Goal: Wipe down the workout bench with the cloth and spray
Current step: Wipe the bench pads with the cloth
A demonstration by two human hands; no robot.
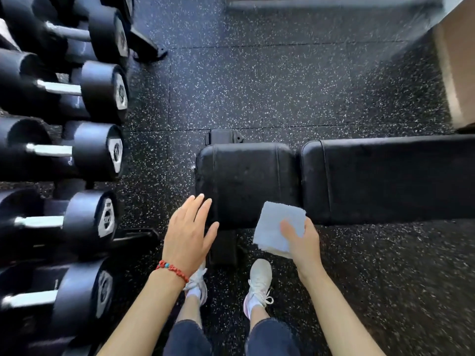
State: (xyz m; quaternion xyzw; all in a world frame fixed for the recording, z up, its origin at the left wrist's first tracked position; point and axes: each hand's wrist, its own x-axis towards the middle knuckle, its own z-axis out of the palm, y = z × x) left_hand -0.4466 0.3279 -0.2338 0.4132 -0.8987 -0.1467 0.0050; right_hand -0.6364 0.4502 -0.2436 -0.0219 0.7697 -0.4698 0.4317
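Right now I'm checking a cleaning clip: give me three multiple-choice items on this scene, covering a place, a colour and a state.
1. Where is the dumbbell rack?
A. left of the bench
B. right of the bench
C. on the bench

2. What colour is the cloth?
A. red
B. pale, whitish
C. black

3. How is the left hand?
A. gripping the cloth
B. open, holding nothing
C. clenched in a fist

Key: 1 A, dumbbells line the left edge beside the bench. 2 B, it shows pale in the right hand. 3 B, its fingers are spread.

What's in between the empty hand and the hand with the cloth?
In the head view, the black bench seat pad lies between the left hand and the right hand holding the cloth.
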